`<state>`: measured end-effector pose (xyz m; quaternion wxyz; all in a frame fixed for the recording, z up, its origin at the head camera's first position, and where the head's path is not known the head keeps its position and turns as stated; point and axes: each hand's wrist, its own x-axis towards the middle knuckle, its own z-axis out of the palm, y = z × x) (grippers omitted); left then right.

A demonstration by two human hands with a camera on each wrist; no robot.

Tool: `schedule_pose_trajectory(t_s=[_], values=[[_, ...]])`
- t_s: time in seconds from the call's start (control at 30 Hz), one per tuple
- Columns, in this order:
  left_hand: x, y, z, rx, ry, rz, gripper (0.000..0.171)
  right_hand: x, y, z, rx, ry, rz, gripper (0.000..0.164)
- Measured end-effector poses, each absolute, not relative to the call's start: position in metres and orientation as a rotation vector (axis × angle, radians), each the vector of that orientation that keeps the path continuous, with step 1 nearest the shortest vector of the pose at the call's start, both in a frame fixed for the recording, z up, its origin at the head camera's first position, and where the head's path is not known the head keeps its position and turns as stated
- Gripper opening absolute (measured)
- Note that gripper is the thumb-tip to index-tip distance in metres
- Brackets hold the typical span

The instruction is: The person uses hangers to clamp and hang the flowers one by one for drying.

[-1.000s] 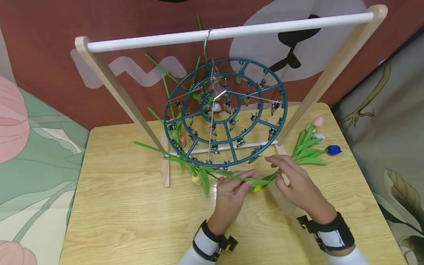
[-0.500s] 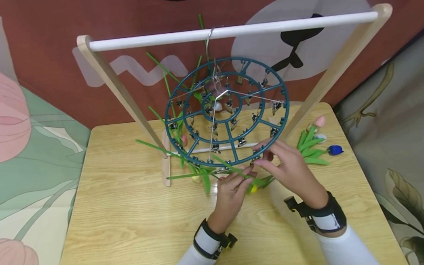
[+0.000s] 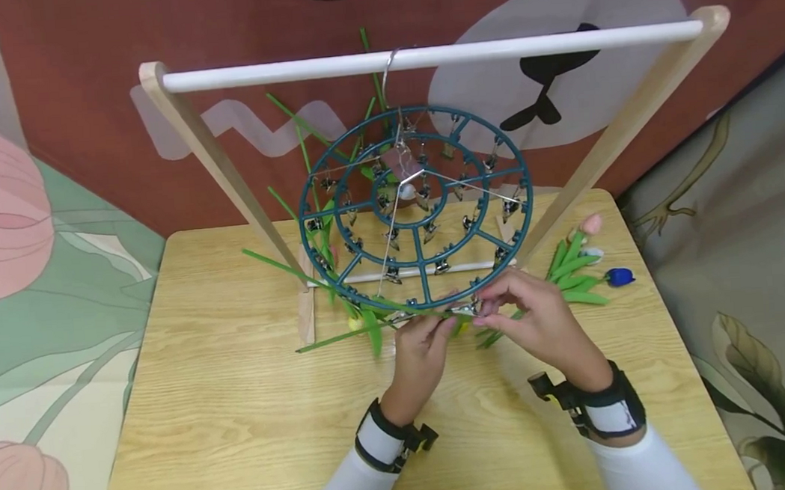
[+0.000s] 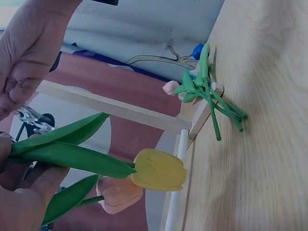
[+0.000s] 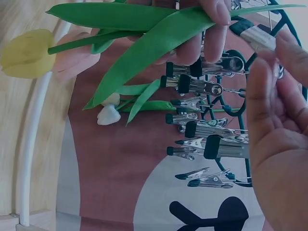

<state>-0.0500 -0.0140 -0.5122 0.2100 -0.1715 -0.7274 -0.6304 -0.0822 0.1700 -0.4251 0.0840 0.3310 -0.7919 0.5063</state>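
My left hand point(image 3: 418, 356) pinches an artificial yellow tulip point(image 4: 159, 171) by its stem and long green leaves, just below the near rim of a round dark-teal clip hanger point(image 3: 423, 273). The bloom points down toward the table in both wrist views. Thumb and fingers of my right hand point(image 3: 542, 326) pinch a metal clip point(image 5: 260, 37) with a dark tip at that near rim, and the tulip's stem runs close by it. A pink tulip point(image 4: 120, 193) shows behind the yellow one. Several more clips point(image 5: 207, 87) dangle from the hanger.
A wooden stand with a white top bar point(image 3: 287, 71) carries the hanger by its hook. Several tulips point(image 3: 572, 271), pink, white and blue, lie on the table point(image 3: 228, 427) at the right. Other green stems point(image 3: 304, 123) stick up behind the hanger on the left.
My right hand has left the tulip's lower part and moved up and left to a clip at the hanger's rim. The left hand has raised the tulip's stem toward that rim, shifting slightly left.
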Motion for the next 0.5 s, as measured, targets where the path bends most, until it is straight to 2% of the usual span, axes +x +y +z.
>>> schedule_pose_trajectory(t_s=[0.17,0.33,0.5], values=[[-0.0523,-0.0145,-0.5094,-0.522,-1.98,-1.727,0.028,-0.0832,0.1695,-0.4259,1.041,-2.353,1.447,0.023],[-0.0526,-0.015,-0.5089,-0.505,-2.006,-1.706,0.03,-0.0835,0.1683,-0.4279,1.069,-2.309,1.424,0.031],[-0.0515,-0.0157,-0.5086,-0.507,-1.998,-1.762,0.03,-0.0843,0.1644,-0.4306,1.086,-2.258,1.451,0.03]])
